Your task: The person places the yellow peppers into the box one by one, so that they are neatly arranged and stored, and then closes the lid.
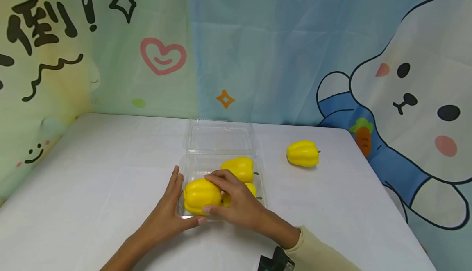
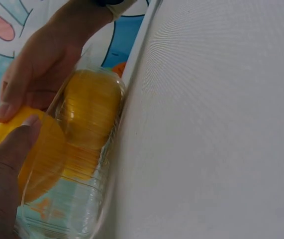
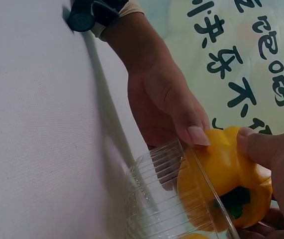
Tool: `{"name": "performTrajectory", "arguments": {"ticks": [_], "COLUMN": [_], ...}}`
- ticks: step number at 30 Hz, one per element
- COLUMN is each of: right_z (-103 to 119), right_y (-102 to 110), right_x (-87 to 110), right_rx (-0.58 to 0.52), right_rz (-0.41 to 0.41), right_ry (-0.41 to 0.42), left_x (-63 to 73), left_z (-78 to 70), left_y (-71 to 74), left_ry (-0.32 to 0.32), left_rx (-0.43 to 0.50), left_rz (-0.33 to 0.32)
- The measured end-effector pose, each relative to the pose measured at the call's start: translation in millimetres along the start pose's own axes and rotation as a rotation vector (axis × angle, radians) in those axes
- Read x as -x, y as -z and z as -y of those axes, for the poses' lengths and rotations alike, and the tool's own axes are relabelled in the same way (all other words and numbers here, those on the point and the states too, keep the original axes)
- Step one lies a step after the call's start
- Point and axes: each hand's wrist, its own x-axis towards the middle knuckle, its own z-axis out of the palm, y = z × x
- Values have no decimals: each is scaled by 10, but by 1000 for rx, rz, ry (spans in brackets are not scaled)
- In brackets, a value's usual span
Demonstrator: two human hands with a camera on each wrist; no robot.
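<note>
white table (image 1: 92, 181) | clear box (image 1: 200, 165) sitting open on it | left hand (image 1: 171, 209) — spreading straight fingers along box's left side | right hand (image 1: 239, 201) — pinching a pepper (image 1: 200, 196), poking over the rim, near-left corner | two more peppers (image 1: 239, 168) lying inside, another one (image 1: 303, 153) chilling well right of the box
</note>
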Motion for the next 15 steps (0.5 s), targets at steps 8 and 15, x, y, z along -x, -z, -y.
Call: {"name": "performTrajectory", "arguments": {"ticks": [8, 15], "right_z": [-7, 19], "right_y": [4, -4], "right_x": [-9, -32], "right_rx": [134, 286], "right_rz": [86, 144], "right_ry": [-36, -29], "left_x": [5, 1], "left_z": [-15, -10], "left_y": [-8, -11], "left_ry": [2, -1], "left_rx": [0, -1], "left_rz": [1, -2]}}
